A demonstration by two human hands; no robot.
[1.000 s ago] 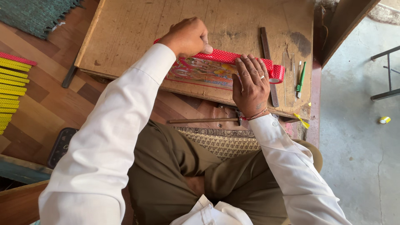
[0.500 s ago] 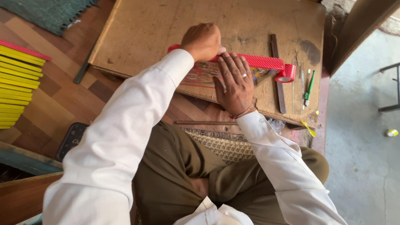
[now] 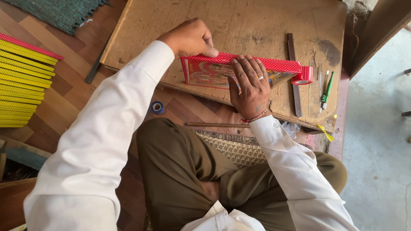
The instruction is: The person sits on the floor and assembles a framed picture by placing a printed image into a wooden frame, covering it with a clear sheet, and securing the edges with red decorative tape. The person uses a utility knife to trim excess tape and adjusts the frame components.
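A colourful printed picture (image 3: 209, 73) lies flat on a low wooden board (image 3: 257, 25). A strip of red dotted tape (image 3: 274, 64) runs along its far edge and ends in a tape roll (image 3: 303, 76) at the right. My left hand (image 3: 190, 38) is curled, its fingertips pressing the tape near the picture's upper left part. My right hand (image 3: 250, 83) lies flat with spread fingers on the picture's right half, holding it down. A ring is on one finger and a thread band on the wrist.
On the board right of the picture lie a dark metal ruler (image 3: 293, 72), a clear ruler (image 3: 316, 87) and a green pen (image 3: 327, 90). A blue tape roll (image 3: 157, 107) and a thin stick (image 3: 216, 125) lie on the floor. Stacked yellow strips (image 3: 21, 81) sit at left.
The picture now lies further left on the board. My left hand has shifted left along the tape, and my right hand still presses flat on the picture.
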